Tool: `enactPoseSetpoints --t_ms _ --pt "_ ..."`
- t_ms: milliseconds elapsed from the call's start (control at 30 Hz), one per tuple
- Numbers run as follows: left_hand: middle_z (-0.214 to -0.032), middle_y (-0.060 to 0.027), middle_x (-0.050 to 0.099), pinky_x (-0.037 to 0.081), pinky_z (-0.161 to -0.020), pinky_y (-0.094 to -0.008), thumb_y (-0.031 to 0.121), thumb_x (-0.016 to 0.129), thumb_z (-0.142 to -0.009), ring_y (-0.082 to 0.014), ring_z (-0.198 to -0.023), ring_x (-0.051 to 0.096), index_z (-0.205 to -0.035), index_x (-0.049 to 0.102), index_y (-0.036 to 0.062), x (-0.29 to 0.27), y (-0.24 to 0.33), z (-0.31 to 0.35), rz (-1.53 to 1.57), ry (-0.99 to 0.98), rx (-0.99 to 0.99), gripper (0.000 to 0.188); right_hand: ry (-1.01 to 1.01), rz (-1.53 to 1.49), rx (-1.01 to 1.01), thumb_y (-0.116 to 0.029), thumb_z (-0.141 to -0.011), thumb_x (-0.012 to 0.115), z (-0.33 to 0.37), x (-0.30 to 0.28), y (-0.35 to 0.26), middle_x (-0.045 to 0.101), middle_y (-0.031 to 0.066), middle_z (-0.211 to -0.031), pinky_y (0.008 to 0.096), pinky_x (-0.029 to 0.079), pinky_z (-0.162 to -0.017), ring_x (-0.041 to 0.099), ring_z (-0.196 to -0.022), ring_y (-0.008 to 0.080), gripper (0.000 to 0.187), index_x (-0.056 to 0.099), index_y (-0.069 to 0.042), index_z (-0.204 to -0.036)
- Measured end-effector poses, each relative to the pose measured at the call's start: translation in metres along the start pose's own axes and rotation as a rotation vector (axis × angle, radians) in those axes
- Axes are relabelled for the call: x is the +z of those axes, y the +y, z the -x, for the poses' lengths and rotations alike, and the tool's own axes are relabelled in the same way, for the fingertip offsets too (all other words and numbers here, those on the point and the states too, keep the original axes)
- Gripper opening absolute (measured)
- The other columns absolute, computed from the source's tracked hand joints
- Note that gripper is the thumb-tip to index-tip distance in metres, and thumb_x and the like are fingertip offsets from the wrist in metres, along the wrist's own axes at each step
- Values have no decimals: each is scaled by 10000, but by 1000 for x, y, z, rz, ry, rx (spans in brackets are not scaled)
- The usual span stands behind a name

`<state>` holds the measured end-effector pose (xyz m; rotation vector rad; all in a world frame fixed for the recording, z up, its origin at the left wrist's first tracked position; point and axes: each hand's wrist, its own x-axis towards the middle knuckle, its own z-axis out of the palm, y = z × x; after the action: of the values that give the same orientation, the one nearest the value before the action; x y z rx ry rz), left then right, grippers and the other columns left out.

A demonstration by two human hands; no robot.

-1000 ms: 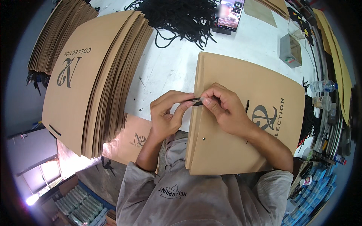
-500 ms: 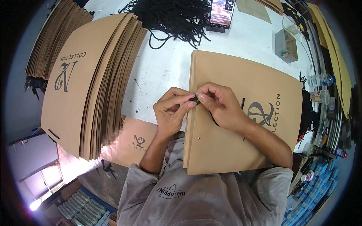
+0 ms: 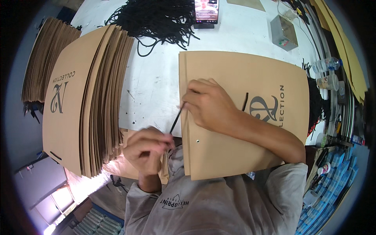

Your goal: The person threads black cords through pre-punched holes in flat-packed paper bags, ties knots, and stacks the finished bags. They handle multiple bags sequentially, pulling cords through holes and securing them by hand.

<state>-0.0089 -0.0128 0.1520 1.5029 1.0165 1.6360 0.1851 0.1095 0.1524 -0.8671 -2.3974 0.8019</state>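
- Front bag (image 3: 231, 156): brown kraft-type paper, smooth and matt; dark print, also matt.
- Eyelet (image 3: 197, 141) in that bag: small ring, bright, apparently metal.
- Single cord (image 3: 176, 121): black textile, matt.
- Stacked bags (image 3: 72, 102): brown paper of the same look, smooth and matt faces.
- Cord pile (image 3: 152, 19): black textile, matt, soft-looking.
- Tabletop (image 3: 152, 82): white, smooth, faintly glossy, with dark scuffs.
- Phone (image 3: 206, 11): glossy screen.
- Bottle (image 3: 325, 65) and cup (image 3: 328, 82): clear, glossy plastic.
- Shirt (image 3: 227, 203): grey cloth, matt, creased.
- Grey box (image 3: 280, 34): smooth faces; metal or plastic, cannot be determined.

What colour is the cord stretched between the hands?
The cord is black, seen best in the head view.
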Motion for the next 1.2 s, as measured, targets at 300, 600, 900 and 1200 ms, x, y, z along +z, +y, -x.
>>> enactPoseSetpoints --t_ms 300,600,900,1200 --pt "-886 -49 707 472 -643 -195 -10 740 -899 -66 -749 622 -1243 617 -1 2 -12 20 -285 -19 -536 365 -189 348 277 44 -758 751 100 -103 31 583 140 -1075 382 510 -861 603 -1040 313 283 678 -34 -1021" --pt "-863 -64 728 498 -579 -211 -39 682 -930 -34 -682 616 -1334 574 -39 25 -14 31 40 -136 -728 418 338 -1173 674 77 -952 645 134 -4 -52 709 168 -1103 278 576 -816 704 -988 182 108 633 47 -1054" --pt "-1090 -120 717 576 -756 -249 -105 655 -900 -139 -927 708 -1356 490 -66 19 -10 29 149 -279 -738 486 440 -513 228 147 -849 667 123 42 -55 702 175 -1021 302 581 -736 716 -879 216 204 684 57 -1031" --pt "-1060 -107 713 567 -773 -242 -150 641 -870 -136 -951 721 -1302 517 -40 24 -12 35 106 -293 -682 463 399 -435 171 131 -815 670 126 47 -39 630 181 -1120 277 539 -694 666 -832 173 242 697 72 -1048"
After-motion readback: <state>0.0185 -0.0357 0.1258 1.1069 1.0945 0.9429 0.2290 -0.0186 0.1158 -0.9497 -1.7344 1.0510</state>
